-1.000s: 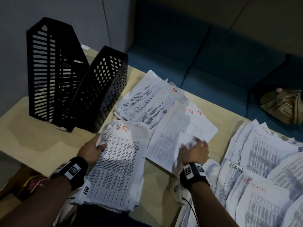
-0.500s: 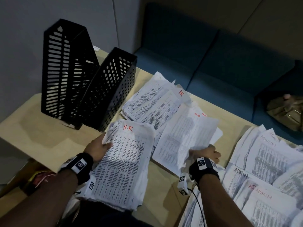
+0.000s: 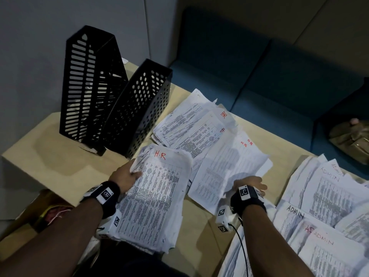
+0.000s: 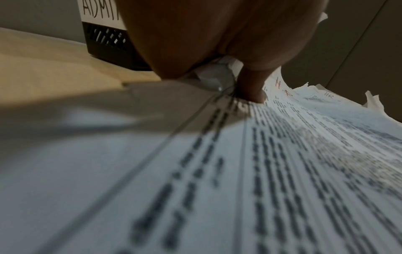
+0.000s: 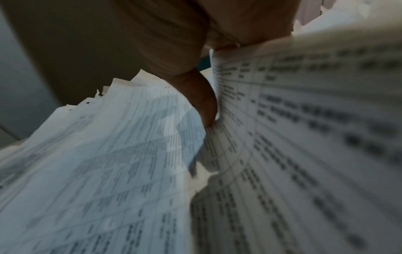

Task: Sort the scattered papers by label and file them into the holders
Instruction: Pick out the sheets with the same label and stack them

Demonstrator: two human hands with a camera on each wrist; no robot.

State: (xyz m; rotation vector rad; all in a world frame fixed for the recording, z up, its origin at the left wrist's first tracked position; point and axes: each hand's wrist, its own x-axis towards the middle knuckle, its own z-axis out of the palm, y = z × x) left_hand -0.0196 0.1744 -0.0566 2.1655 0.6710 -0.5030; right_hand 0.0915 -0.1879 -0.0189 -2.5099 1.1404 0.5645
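My left hand grips the left edge of a thick stack of printed papers marked HR in red, its thumb pressing on the top sheet. My right hand pinches the near edge of a few HR sheets lifted off the table, thumb on top. More HR papers lie behind them. Two black perforated holders stand at the back left; one carries an ADMIN label. Papers marked ADMIN cover the right side.
The light wooden table has bare surface at the left, in front of the holders. A blue sofa runs behind the table, with a tan bag on it at the right. A grey wall stands behind the holders.
My right hand has slid toward me to the sheets' near edge and lifted them. My left hand keeps its hold on the HR stack. The head view has shifted left.
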